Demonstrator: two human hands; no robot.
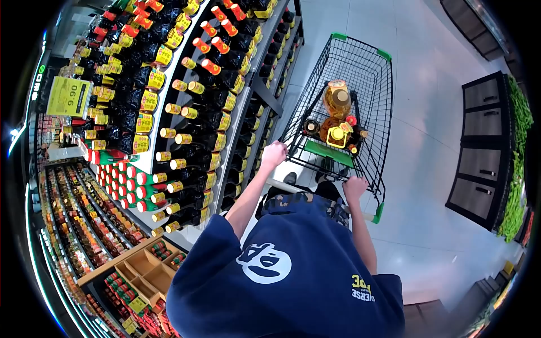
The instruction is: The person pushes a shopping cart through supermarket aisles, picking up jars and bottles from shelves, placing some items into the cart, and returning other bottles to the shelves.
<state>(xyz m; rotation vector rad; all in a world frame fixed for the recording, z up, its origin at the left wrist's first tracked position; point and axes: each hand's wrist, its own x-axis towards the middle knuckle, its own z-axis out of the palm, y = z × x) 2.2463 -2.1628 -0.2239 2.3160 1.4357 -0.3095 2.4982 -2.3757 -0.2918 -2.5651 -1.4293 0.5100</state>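
Observation:
A black wire shopping cart (378, 107) with green corner pieces stands in front of me. My left hand (274, 154) is closed on its near left edge. Farther right, my right hand (355, 188) is closed on the cart's near edge as well. Inside the basket lie a large bottle of golden oil (337, 101), a yellow-handled container (338, 134) and a dark bottle (310, 127). Several smaller bottles crowd beside them, partly hidden. A green panel (328, 153) crosses the cart near my hands.
Shelves of dark bottles (194, 135) with yellow and red caps rise close on the left. A yellow price sign (69, 96) hangs there. Wooden bins (143, 270) stand at lower left. On the right, dark cabinets (479, 152) carry green produce (515, 163). Pale floor (420, 146) surrounds the cart.

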